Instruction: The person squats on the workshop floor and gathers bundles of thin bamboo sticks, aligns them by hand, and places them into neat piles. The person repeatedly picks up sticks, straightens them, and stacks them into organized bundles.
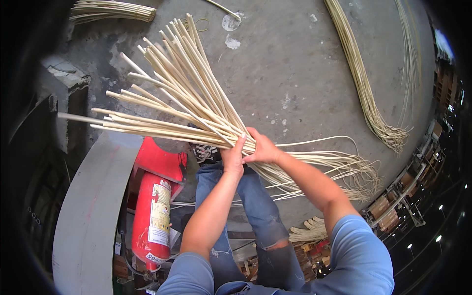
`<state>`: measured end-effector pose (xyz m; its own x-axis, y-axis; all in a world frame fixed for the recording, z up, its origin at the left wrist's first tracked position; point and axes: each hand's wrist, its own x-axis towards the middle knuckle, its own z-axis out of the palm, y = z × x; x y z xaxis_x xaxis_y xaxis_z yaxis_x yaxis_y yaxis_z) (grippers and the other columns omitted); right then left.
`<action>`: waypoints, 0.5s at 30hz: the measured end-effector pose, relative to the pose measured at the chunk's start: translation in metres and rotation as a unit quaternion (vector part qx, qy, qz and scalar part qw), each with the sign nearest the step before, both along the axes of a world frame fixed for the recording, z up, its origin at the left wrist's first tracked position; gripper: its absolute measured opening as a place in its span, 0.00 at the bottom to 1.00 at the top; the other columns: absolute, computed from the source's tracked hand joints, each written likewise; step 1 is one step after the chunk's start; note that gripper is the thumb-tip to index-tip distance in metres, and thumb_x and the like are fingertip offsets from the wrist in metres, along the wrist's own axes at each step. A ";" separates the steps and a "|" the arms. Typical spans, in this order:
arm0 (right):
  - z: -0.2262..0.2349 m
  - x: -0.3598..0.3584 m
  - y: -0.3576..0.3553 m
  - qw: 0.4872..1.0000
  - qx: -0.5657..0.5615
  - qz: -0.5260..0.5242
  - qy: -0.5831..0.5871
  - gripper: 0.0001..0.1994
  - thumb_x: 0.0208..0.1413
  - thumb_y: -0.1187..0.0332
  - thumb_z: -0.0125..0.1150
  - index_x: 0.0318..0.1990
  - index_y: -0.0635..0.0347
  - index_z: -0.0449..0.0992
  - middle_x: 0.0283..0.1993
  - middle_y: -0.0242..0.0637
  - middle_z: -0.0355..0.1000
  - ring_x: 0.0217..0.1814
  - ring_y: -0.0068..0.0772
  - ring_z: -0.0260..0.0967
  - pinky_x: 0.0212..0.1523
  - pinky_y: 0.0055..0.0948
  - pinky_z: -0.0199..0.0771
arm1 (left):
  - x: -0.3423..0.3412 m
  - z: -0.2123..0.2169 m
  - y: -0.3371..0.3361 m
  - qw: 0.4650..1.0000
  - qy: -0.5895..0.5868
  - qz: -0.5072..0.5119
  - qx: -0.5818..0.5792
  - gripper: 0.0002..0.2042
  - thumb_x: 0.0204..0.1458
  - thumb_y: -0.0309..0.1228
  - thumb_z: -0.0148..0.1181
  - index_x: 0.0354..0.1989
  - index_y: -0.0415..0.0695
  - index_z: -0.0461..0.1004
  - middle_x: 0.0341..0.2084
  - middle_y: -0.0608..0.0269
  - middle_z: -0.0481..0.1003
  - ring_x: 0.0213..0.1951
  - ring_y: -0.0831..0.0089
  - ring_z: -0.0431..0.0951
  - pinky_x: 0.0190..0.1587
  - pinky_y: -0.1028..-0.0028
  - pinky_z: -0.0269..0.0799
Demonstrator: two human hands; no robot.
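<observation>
A bundle of pale rattan canes (196, 105) lies across in front of my legs, gripped by both hands near its middle. My left hand (233, 158) is closed round the underside, thumb up along the canes. Just to its right, my right hand (263, 147) wraps the bundle from above, touching the left. Toward the upper left the cane ends fan out in a wide spread. Beyond my right hand the thinner ends trail off to the right, loose and curling, down on the concrete floor (290, 88).
Another long cane bundle (356, 64) lies on the floor at the right, and a shorter one (113, 11) at the upper left. A red fire extinguisher (152, 216) stands in a red holder beside a curved grey panel (91, 211) at my left. A broken concrete block (66, 78) sits beyond it.
</observation>
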<state>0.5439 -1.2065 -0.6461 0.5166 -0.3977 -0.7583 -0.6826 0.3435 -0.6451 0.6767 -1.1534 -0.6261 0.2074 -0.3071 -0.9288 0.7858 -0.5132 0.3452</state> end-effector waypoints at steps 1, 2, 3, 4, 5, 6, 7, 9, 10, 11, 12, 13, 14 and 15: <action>0.015 -0.001 0.007 1.000 -0.017 -0.008 0.008 0.59 0.29 0.52 0.85 0.70 0.58 0.55 0.60 0.56 0.72 0.63 0.57 0.71 0.62 0.43 0.71 | -0.001 0.014 -0.003 1.000 -0.013 -0.005 0.006 0.29 0.54 0.29 0.70 0.63 0.37 0.66 0.55 0.58 0.73 0.56 0.69 0.75 0.59 0.69 0.70; 0.027 -0.002 0.012 0.999 -0.034 -0.017 0.016 0.58 0.30 0.55 0.85 0.70 0.60 0.54 0.62 0.56 0.70 0.64 0.55 0.70 0.62 0.42 0.71 | -0.002 0.027 -0.006 1.000 -0.026 -0.009 0.012 0.29 0.54 0.29 0.70 0.63 0.36 0.66 0.55 0.57 0.74 0.55 0.69 0.76 0.58 0.70 0.71; 0.035 -0.002 0.014 0.999 -0.036 -0.018 0.001 0.58 0.31 0.54 0.84 0.71 0.59 0.53 0.62 0.57 0.69 0.64 0.57 0.70 0.62 0.43 0.71 | -0.001 0.040 -0.008 0.999 -0.026 -0.008 0.026 0.29 0.54 0.28 0.70 0.63 0.36 0.66 0.54 0.57 0.74 0.54 0.68 0.76 0.58 0.70 0.71; 0.044 -0.003 0.015 0.999 -0.040 -0.022 -0.011 0.59 0.31 0.53 0.84 0.71 0.58 0.53 0.63 0.57 0.68 0.64 0.58 0.69 0.62 0.44 0.71 | -0.001 0.052 -0.010 0.999 -0.023 -0.009 0.038 0.29 0.53 0.27 0.70 0.63 0.36 0.67 0.54 0.57 0.75 0.53 0.68 0.77 0.57 0.70 0.72; 0.053 -0.005 0.017 0.998 -0.044 -0.026 -0.022 0.59 0.31 0.52 0.84 0.71 0.57 0.52 0.64 0.58 0.68 0.64 0.60 0.69 0.61 0.44 0.71 | -0.002 0.063 -0.011 0.998 -0.020 -0.011 0.051 0.28 0.53 0.27 0.70 0.62 0.36 0.67 0.53 0.57 0.75 0.53 0.68 0.77 0.57 0.70 0.72; 0.063 -0.009 0.019 0.999 -0.036 -0.026 -0.017 0.58 0.32 0.53 0.83 0.71 0.57 0.52 0.64 0.59 0.67 0.64 0.60 0.69 0.62 0.44 0.71 | -0.007 0.075 -0.014 0.998 -0.024 0.009 0.065 0.28 0.53 0.26 0.70 0.62 0.35 0.67 0.53 0.57 0.75 0.52 0.68 0.78 0.56 0.70 0.73; 0.072 -0.009 0.017 0.999 -0.032 -0.024 -0.018 0.57 0.33 0.54 0.82 0.71 0.57 0.52 0.64 0.59 0.67 0.64 0.60 0.69 0.62 0.45 0.71 | -0.012 0.086 -0.019 0.996 -0.035 0.032 0.076 0.28 0.53 0.25 0.70 0.62 0.35 0.68 0.53 0.57 0.76 0.52 0.68 0.78 0.55 0.70 0.74; 0.088 0.001 0.004 0.998 -0.060 -0.024 -0.021 0.54 0.35 0.57 0.79 0.71 0.57 0.53 0.60 0.59 0.70 0.61 0.61 0.71 0.60 0.44 0.72 | -0.017 0.098 -0.033 0.992 -0.065 0.075 0.080 0.30 0.52 0.25 0.70 0.63 0.33 0.66 0.56 0.54 0.74 0.53 0.67 0.77 0.56 0.69 0.74; 0.098 0.000 0.001 0.998 -0.048 -0.035 -0.006 0.53 0.35 0.57 0.80 0.70 0.56 0.53 0.58 0.59 0.72 0.60 0.61 0.72 0.58 0.44 0.73 | -0.021 0.108 -0.041 0.992 -0.064 0.070 0.080 0.30 0.52 0.25 0.70 0.63 0.33 0.65 0.57 0.54 0.73 0.54 0.68 0.77 0.56 0.69 0.73; 0.109 -0.001 -0.003 0.998 -0.036 -0.047 0.008 0.53 0.35 0.57 0.80 0.70 0.56 0.53 0.55 0.59 0.74 0.58 0.61 0.73 0.57 0.43 0.74 | -0.025 0.119 -0.048 0.993 -0.063 0.066 0.079 0.31 0.52 0.25 0.70 0.64 0.34 0.64 0.57 0.54 0.73 0.54 0.68 0.77 0.56 0.69 0.73; 0.118 -0.001 -0.008 0.998 -0.025 -0.059 0.023 0.53 0.35 0.57 0.80 0.70 0.56 0.54 0.53 0.58 0.75 0.57 0.61 0.74 0.56 0.43 0.74 | -0.027 0.130 -0.055 0.993 -0.062 0.061 0.078 0.32 0.52 0.25 0.70 0.65 0.34 0.63 0.58 0.54 0.72 0.55 0.68 0.76 0.57 0.69 0.73; 0.130 -0.004 -0.015 0.997 -0.021 -0.068 0.042 0.46 0.35 0.59 0.80 0.65 0.58 0.63 0.47 0.56 0.78 0.53 0.54 0.77 0.53 0.40 0.76 | -0.031 0.142 -0.061 0.996 -0.052 0.054 0.053 0.34 0.52 0.26 0.70 0.66 0.34 0.59 0.61 0.52 0.69 0.59 0.66 0.73 0.60 0.68 0.69; 0.141 -0.006 -0.022 0.997 -0.009 -0.061 0.039 0.43 0.35 0.59 0.79 0.62 0.59 0.66 0.47 0.54 0.79 0.52 0.50 0.78 0.53 0.39 0.76 | -0.032 0.154 -0.066 0.997 -0.054 0.033 0.053 0.35 0.51 0.27 0.71 0.66 0.34 0.59 0.62 0.51 0.67 0.60 0.65 0.71 0.62 0.67 0.67; 0.153 -0.008 -0.031 0.998 0.001 -0.054 0.035 0.39 0.36 0.60 0.79 0.59 0.60 0.69 0.47 0.52 0.79 0.51 0.45 0.78 0.53 0.38 0.76 | -0.032 0.167 -0.070 0.997 -0.057 0.013 0.052 0.36 0.51 0.28 0.71 0.66 0.34 0.58 0.62 0.51 0.66 0.61 0.64 0.70 0.63 0.67 0.65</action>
<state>0.5362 -1.2373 -0.4928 0.4163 -0.4463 -0.7922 -0.6854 0.4184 -0.5959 0.6444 -1.2235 -0.4594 0.3195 -0.2045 -0.9253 0.7577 -0.5312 0.3791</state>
